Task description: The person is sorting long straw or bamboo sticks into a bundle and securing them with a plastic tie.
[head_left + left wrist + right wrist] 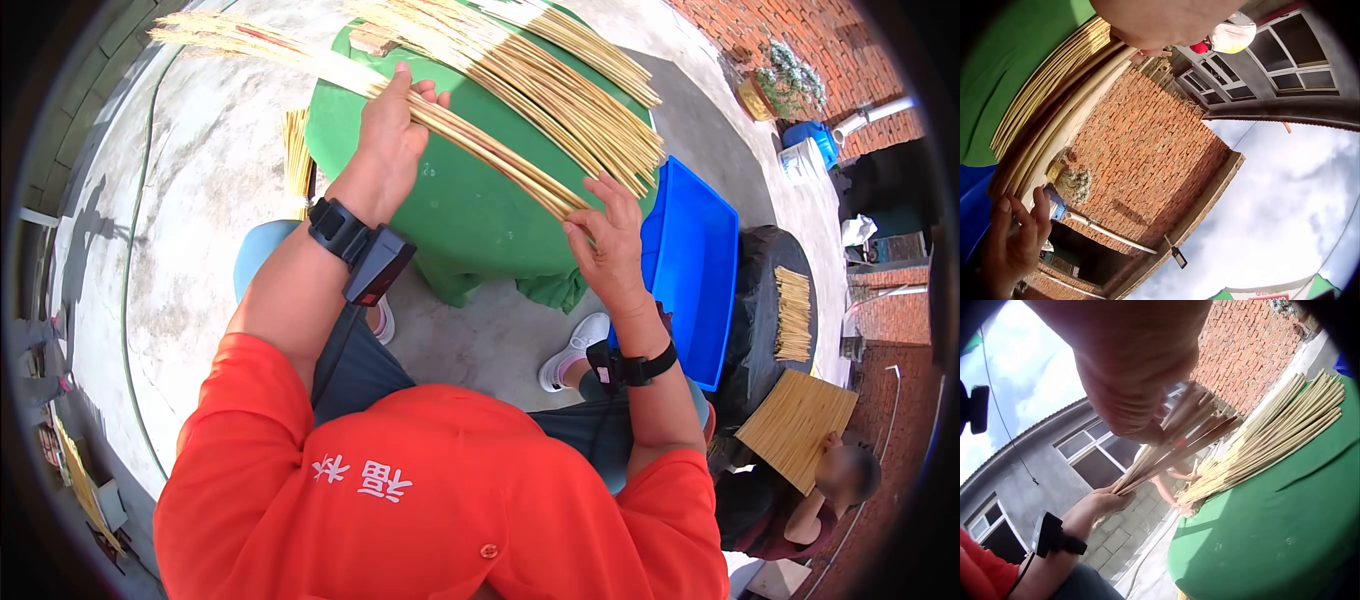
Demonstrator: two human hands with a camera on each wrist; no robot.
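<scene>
A slim bundle of long dry stalks (490, 150) with feathery seed heads slants across in front of me, over the green-covered table. My left hand (392, 135) grips it partway along, the stalks running under the thumb. At the cut ends my right hand (612, 240) pinches stalks between thumb and fingers, its other fingers raised. From the left wrist, the right hand (1019, 244) shows at the stalk ends (1054, 128). In the right wrist view the cut ends (1210, 428) fan slightly apart, and the left hand (1113, 503) holds the bundle farther along. A larger pile of stalks (560, 105) lies beyond.
The green cloth (470, 215) covers the round table. Right of it stands a blue bin (690, 290), then a dark round surface with short stalks (793, 315). A person (810, 510) there holds a flat stalk mat (797, 420). More stalks (297, 150) stand at left.
</scene>
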